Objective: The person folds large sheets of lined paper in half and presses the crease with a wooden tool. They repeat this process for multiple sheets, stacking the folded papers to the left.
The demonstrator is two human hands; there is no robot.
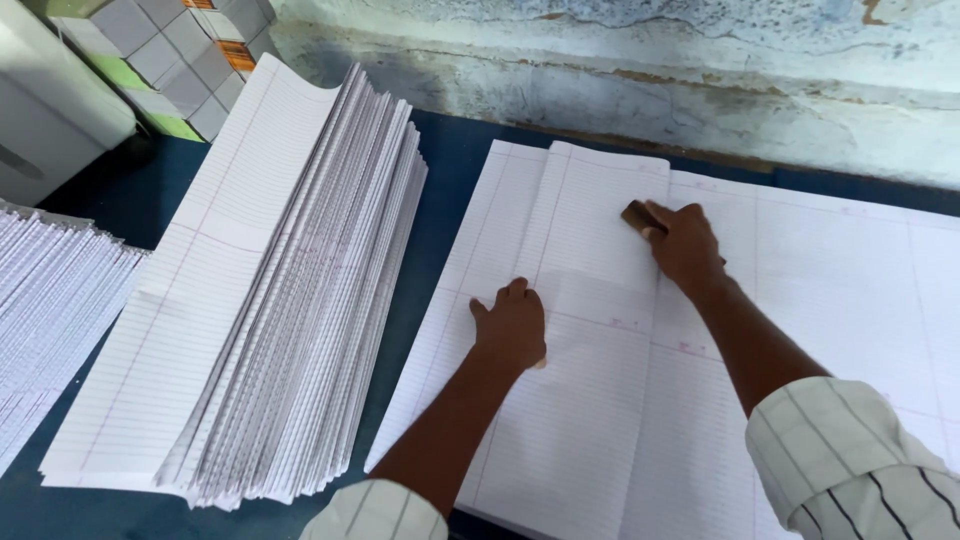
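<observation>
The folded ruled sheet (pixel 590 300) is being pinned flat on the blue table (pixel 440 190) by the left hand (pixel 512 328), fingers spread and released. A small brown block (pixel 640 215) is being gripped in the right hand (pixel 685 245), apparently so the crease is being pressed. Most of the block is being hidden by fingers; the folded stack (pixel 290 290) alongside is being left untouched.
</observation>
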